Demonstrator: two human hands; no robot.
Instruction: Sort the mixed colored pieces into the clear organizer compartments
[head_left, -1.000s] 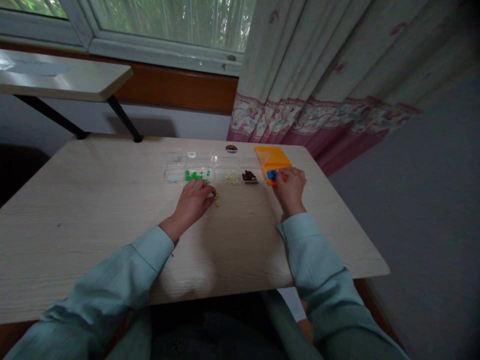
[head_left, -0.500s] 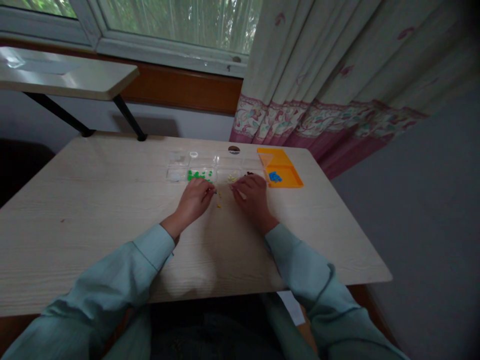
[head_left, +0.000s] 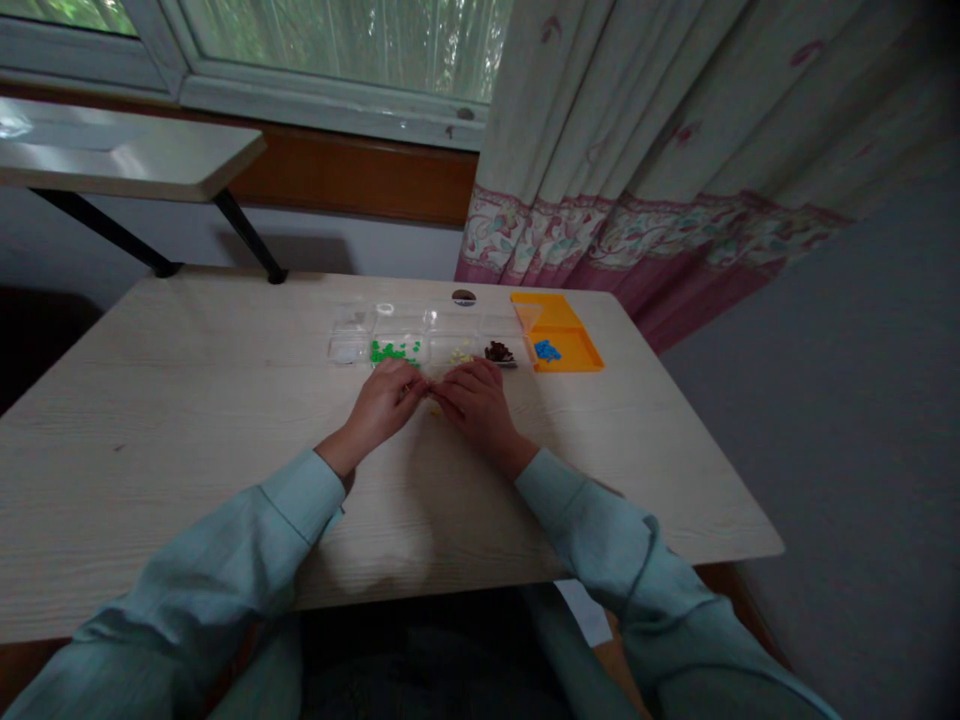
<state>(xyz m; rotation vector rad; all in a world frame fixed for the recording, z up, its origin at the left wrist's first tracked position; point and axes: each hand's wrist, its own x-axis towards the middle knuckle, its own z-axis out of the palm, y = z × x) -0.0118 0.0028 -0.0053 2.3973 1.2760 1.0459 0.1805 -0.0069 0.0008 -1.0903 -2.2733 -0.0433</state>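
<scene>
My left hand [head_left: 382, 400] is closed in a pinch, with a thin string of small yellow beads [head_left: 435, 410] hanging just below its fingertips. My right hand [head_left: 477, 402] is also pinched, its fingertips meeting those of my left; whatever tiny piece lies between them is hidden. Just beyond the hands stands a clear divided box [head_left: 352, 345]. Its front compartments hold green beads [head_left: 390, 350], pale yellow beads [head_left: 460, 356] and dark brown beads [head_left: 499, 351]. My fingers partly cover the box's near edge.
An open orange case [head_left: 577, 350] with blue beads [head_left: 547, 350] sits right of the clear box. A dark round disc [head_left: 464, 297] lies behind the box on the pale wooden table [head_left: 225, 450]. A raised shelf [head_left: 165, 165] stands at the back left; a curtain [head_left: 630, 150] hangs behind.
My right hand has moved left from the pale yellow and brown compartments to meet my left fingertips. The brown beads are now uncovered. My left hand stays nearly in place, pinched.
</scene>
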